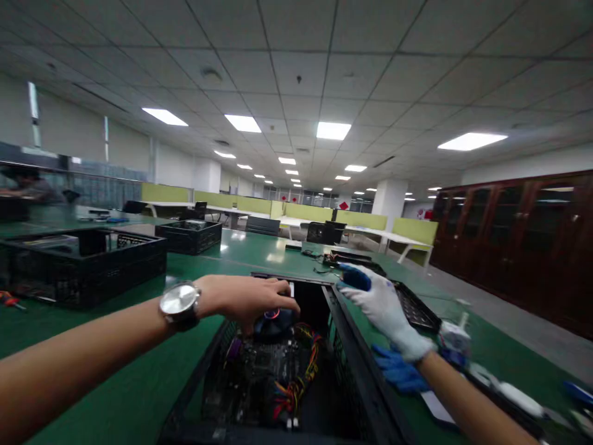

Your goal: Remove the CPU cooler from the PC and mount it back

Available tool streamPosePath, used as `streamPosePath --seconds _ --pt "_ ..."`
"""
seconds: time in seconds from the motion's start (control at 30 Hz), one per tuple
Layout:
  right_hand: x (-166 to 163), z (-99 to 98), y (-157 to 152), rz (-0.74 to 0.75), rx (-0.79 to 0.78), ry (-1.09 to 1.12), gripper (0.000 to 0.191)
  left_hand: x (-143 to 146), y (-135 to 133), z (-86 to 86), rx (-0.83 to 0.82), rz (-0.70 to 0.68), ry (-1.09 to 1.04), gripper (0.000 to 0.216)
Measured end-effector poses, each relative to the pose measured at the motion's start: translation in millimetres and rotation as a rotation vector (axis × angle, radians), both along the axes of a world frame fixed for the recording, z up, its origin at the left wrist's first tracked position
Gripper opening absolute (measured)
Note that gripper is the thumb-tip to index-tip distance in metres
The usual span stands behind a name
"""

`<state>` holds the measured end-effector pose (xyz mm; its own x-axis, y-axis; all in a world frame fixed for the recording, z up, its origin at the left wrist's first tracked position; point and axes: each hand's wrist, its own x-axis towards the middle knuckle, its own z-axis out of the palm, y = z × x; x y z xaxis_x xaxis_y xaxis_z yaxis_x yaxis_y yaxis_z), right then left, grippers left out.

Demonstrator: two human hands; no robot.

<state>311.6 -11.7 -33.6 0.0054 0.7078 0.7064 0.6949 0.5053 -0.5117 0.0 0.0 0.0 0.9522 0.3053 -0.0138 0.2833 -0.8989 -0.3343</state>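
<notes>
Left hand [245, 298], bare, a round silver wristwatch [180, 304] on the wrist, reaches into an open black metal computer case [345, 346] lying on the green-topped workbench [125, 395]. Fingers curled down over a round black cooling fan with a reddish ring [274, 321]; they touch its top, though whether they grip it cannot be told. Fan sits at the far end of the dark circuit board [264, 371] inside the case. Bundle of yellow, red and orange wires [301, 377] runs along the board's right side, just beside the fan.

Right hand [384, 306], in a white knit glove with a blue fingertip, fingers spread and extended, lies over the case's right wall; motion blur hides exact contact. Blue glove or cloth [398, 371] lies beneath the right wrist on the bench. White blurred small parts [456, 337] and further pale pieces [519, 398] lie to the right, too smeared to identify.

Left of the case: a red-handled tool [10, 301] at the bench edge, then a black slatted plastic crate [83, 266]. Farther back, a second black crate [189, 236]. Beyond the case, a flat dark tray [414, 306] and loose cables [331, 259].

Far: yellow-green desk partitions [259, 207], white pillar [390, 201], dark red wooden cabinets [514, 235] along the right wall.
</notes>
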Motion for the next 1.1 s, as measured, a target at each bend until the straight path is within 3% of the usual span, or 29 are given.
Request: streamPosePath --seconds 0.2,0.37,0.53,0.9,1.1 --pt "77.1 -108.1 -23.9 0.022 -0.173 0.340 0.050 30.4 20.6 -47.0 0.062 -0.019 0.114 0.078" --pt "102.7 -153.3 -50.5 -0.063 -0.144 0.429 0.049 35.4 32.2 -78.1 0.094 -0.025 0.136 0.057" --pt "111.0 -169.0 -61.8 -0.108 -0.172 0.249 0.053 40.0 32.1 -89.5 0.136 -0.022 0.153 0.045" --pt "112.4 -174.4 -61.1 -0.131 -0.123 -0.146 0.050 44.6 27.9 -89.7 0.169 0.058 0.234 0.037" --pt "126.0 -188.4 -57.6 -0.105 -0.075 -0.189 0.051 44.8 23.4 -89.6 0.142 0.119 0.237 0.036"
